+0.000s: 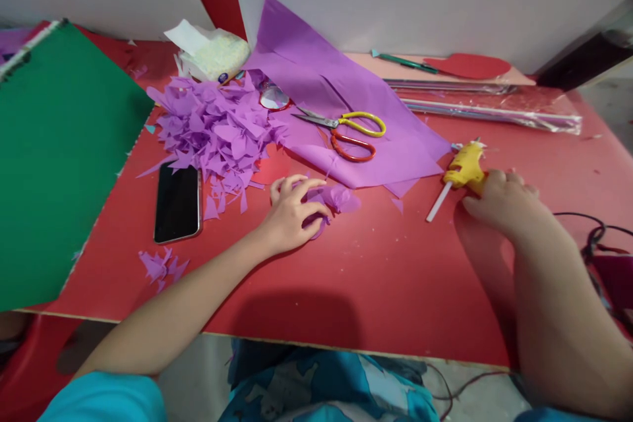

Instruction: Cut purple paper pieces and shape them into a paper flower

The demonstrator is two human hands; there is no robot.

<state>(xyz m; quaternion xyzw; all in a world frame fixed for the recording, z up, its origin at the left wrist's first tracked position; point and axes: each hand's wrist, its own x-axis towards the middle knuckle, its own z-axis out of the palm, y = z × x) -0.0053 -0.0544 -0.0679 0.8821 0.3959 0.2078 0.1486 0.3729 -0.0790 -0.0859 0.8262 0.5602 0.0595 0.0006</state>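
Observation:
My left hand (297, 214) rests on the red table with its fingers spread and curved over small purple paper petals (343, 198); part of the paper is hidden beneath it. At the right, my right hand (505, 201) is closed round the handle of a yellow hot glue gun (465, 166). A white glue stick (439, 202) sticks out of its back end, and its nozzle points away from me. Scissors (341, 124) with one yellow and one red handle lie partly open on a large purple paper sheet (395, 138), beyond my left hand.
A heap of cut purple paper (217, 122) lies at the left, beside a black phone (178, 201). A green board (59, 165) covers the left edge. A tissue pack (217, 56), wrapped sticks (484, 112), a green pen-like tool (405, 62) and red paper (467, 66) lie at the back.

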